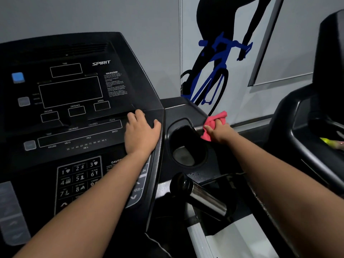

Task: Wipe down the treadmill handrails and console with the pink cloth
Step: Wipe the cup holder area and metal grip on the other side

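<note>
Step looks like wiping the console's side: right hand (219, 132) grip closed round bunched pink cloth (216, 119) at cup holder (186, 144) rim, centre-right, left hand (141, 134) flat, fingers relaxed on console (74, 94); next probably needs sweeping toward handrail (204, 199), lower centre.

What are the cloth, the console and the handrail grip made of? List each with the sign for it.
The cloth: soft woven or microfibre fabric, it seems; it bunches and folds in the right hand. The console: hard black plastic, probably, matt with a smooth printed face. The handrail grip: likely polished metal; it gives bright mirror-like streaks, with a glossy black end cap.
</note>
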Action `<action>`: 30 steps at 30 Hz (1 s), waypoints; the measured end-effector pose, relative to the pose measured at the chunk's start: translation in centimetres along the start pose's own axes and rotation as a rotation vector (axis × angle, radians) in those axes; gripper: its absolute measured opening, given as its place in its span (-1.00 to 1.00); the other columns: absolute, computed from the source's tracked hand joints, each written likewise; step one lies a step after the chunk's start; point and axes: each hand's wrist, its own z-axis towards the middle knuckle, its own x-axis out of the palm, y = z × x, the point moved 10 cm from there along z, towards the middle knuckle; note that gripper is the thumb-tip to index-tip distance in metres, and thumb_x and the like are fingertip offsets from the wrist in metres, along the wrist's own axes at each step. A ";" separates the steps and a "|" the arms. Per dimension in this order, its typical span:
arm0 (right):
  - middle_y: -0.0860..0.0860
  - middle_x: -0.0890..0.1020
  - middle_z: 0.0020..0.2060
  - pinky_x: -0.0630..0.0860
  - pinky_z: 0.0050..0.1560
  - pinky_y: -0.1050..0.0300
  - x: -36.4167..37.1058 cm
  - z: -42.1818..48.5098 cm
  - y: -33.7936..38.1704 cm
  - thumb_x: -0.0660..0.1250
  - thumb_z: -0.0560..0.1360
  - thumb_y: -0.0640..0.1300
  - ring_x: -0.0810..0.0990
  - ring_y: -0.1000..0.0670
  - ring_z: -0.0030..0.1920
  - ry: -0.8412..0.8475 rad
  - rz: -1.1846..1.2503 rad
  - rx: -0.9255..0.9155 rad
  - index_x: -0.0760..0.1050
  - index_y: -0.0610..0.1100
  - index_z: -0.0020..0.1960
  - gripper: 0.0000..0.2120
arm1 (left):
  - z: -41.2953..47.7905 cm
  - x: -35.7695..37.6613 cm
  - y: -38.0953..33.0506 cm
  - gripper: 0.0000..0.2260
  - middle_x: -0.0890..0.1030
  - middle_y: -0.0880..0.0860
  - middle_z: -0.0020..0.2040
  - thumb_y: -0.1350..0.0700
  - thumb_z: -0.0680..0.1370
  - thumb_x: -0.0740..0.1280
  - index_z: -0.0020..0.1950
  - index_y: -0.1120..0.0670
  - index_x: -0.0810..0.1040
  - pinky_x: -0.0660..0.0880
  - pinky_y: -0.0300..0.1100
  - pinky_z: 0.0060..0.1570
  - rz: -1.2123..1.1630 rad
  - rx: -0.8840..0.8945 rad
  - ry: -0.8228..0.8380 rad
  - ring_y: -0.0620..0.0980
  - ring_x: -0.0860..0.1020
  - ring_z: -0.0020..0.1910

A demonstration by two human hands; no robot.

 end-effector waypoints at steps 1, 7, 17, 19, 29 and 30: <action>-0.34 0.25 0.37 0.28 0.33 -0.17 0.1 -0.7 -0.5 0.03 0.57 0.27 0.33 -0.33 0.32 0.005 -0.034 0.016 0.06 -0.13 0.51 -0.33 | 0.0 0.0 0.0 -0.64 0.39 0.14 0.18 -0.06 0.55 0.23 0.22 0.15 0.36 0.44 0.02 -0.02 -0.003 0.002 0.001 0.18 0.47 0.08; -0.30 0.24 0.35 0.31 0.29 -0.25 0.5 -5.0 -0.8 -0.06 0.55 0.31 0.31 -0.34 0.30 -0.064 -0.255 0.048 0.07 -0.11 0.49 -0.33 | 0.2 0.2 0.0 -0.61 0.39 0.15 0.19 -0.07 0.54 0.21 0.23 0.17 0.35 0.47 0.05 -0.04 0.026 0.002 -0.012 0.19 0.46 0.07; -0.25 -0.06 0.51 0.11 0.32 -0.42 1.1 -2.9 4.9 -0.03 0.57 0.28 0.10 -0.37 0.42 -0.082 -0.306 -0.050 -0.02 -0.12 0.53 -0.31 | 0.1 0.2 -0.1 -0.62 0.40 0.14 0.17 -0.07 0.54 0.23 0.23 0.16 0.36 0.39 -0.02 -0.11 0.054 -0.018 -0.035 0.17 0.46 0.06; -0.24 -0.08 0.51 0.13 0.33 -0.38 0.5 -1.5 6.1 -0.05 0.55 0.31 0.13 -0.35 0.41 -0.114 -0.243 -0.072 -0.02 -0.12 0.53 -0.28 | 0.2 0.3 0.1 -0.62 0.40 0.13 0.18 -0.07 0.54 0.24 0.24 0.14 0.36 0.36 -0.05 -0.10 0.056 -0.028 -0.037 0.15 0.46 0.08; -0.24 0.24 0.32 0.33 0.23 -0.29 -0.3 -0.1 4.9 0.03 0.50 0.36 0.31 -0.33 0.28 -0.088 -0.151 -0.170 0.06 -0.10 0.48 -0.27 | 0.0 -0.1 0.2 -0.63 0.41 0.09 0.21 -0.08 0.54 0.24 0.26 0.10 0.38 0.37 -0.09 -0.08 0.033 -0.092 -0.043 0.11 0.48 0.10; -0.25 0.26 0.31 0.35 0.21 -0.29 -0.1 -0.6 4.3 0.02 0.50 0.37 0.32 -0.34 0.27 -0.068 -0.176 -0.152 0.05 -0.10 0.48 -0.26 | 0.0 -0.2 0.3 -0.63 0.41 0.09 0.21 -0.07 0.54 0.24 0.25 0.10 0.38 0.36 -0.10 -0.09 0.031 -0.096 -0.049 0.11 0.48 0.09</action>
